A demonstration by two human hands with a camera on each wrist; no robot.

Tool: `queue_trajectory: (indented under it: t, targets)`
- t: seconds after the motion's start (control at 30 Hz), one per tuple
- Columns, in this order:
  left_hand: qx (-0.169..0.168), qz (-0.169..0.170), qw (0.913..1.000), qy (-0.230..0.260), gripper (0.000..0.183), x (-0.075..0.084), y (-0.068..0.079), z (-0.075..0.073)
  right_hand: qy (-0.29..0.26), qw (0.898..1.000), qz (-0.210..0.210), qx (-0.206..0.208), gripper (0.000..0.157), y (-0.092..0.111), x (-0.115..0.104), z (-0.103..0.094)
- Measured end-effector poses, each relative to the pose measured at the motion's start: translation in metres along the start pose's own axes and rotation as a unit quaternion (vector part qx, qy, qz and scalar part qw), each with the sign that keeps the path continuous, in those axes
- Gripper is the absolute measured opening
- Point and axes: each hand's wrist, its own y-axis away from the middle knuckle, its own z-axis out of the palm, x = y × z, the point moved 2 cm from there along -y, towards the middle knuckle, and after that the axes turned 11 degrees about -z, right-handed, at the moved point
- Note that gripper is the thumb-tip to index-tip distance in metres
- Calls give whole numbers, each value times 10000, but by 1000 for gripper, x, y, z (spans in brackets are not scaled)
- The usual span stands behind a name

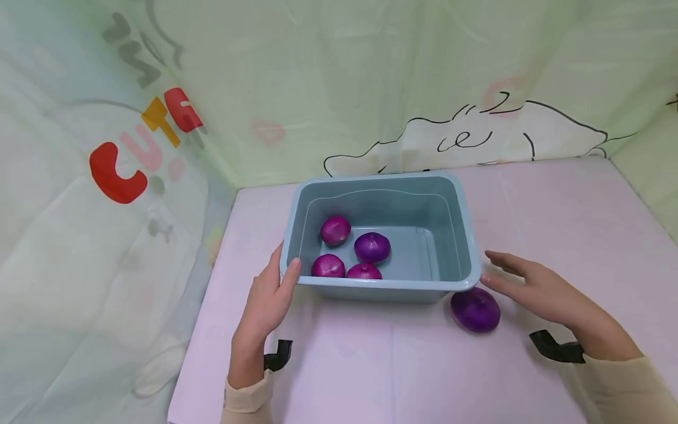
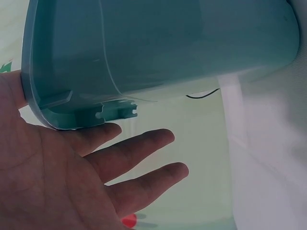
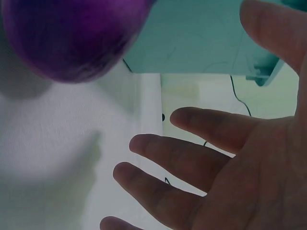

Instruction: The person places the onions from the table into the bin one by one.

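A light blue plastic bin [image 1: 376, 206] sits at the back of the table with several purple onions [image 1: 372, 247] on its floor, mostly toward the left. My left hand [image 1: 265, 303] pinches the bin's front left corner, thumb over the rim; in the left wrist view the other fingers [image 2: 144, 148] spread out beneath the rim, beside the bin's wall [image 2: 168, 43]. Another purple onion [image 1: 475, 310] lies on the table by the front right corner. My right hand [image 1: 545, 291] is beside that corner, fingers spread and holding nothing, with the onion [image 3: 76, 38] close by in the right wrist view.
A white cloth [image 1: 360, 359] covers the table. Pale green printed curtains [image 1: 275, 76] hang behind the bin and along the left side, with coloured letters [image 1: 116, 176] on the left one. Black straps [image 1: 556, 347] show near both wrists.
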Motion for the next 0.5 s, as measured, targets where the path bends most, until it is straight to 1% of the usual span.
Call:
queue_trajectory:
  t: [0.33, 0.4, 0.5]
  targets:
    - [21, -13, 10000, -16, 67, 1, 0, 1, 280, 9995, -2, -133, 90, 7, -11, 19]
    - [11, -18, 10000, -17, 67, 1, 0, 1, 304, 9994, -129, -130, 91, 8, -13, 23]
    - [3, -10, 10000, -14, 67, 0, 1, 1, 276, 9986, -456, -46, 93, 9, -16, 30]
